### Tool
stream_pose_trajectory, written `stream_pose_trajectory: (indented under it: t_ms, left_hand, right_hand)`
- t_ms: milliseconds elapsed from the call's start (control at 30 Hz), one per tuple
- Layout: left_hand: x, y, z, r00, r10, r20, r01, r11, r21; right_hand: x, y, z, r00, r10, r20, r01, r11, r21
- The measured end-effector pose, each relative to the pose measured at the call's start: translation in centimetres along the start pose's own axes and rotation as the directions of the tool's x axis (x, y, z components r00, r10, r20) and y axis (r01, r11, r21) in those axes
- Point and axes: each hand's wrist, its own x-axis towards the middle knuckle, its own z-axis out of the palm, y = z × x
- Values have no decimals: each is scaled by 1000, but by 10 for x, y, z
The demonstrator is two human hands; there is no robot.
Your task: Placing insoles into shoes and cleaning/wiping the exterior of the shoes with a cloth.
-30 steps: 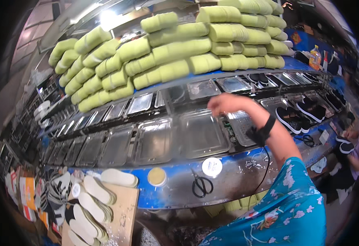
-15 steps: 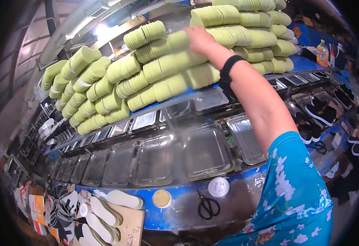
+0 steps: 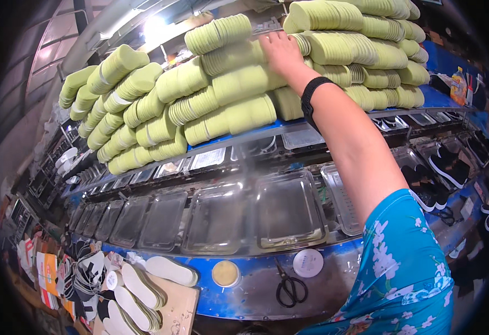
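Note:
My right hand (image 3: pixel 280 51) reaches up to the upper shelf and rests on a bundle of light green insoles (image 3: pixel 244 56) in the big stack of bundles (image 3: pixel 160 100). The fingers lie spread against the bundle; a closed grasp is not visible. A black band (image 3: pixel 313 96) circles the wrist, and the sleeve (image 3: pixel 406 268) is turquoise with flowers. My left hand is out of sight.
Below the shelf runs a row of metal trays (image 3: pixel 286 209) on a blue conveyor frame (image 3: pixel 255 279). Black scissors (image 3: pixel 289 287) and two round lids (image 3: pixel 307 262) lie on its front ledge. White insoles (image 3: pixel 144 290) are piled at lower left. Dark shoes (image 3: pixel 445 167) sit at right.
My right arm has lifted from the tray level up to the green insole stack, and the hand now presses on a bundle near the top. The view has tilted upward.

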Motion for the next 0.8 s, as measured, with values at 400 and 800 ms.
stream_pose_trajectory:
  t_ms: [400, 800]
  left_hand:
    - [10, 28, 2, 990, 108, 87, -95, 984, -148]
    - [35, 93, 21, 948, 231, 217, -175, 953, -249]
  right_hand:
    - [14, 0, -4, 995, 49, 92, -48, 999, -14]
    - [14, 37, -54, 926, -104, -364, 117, 993, 15]
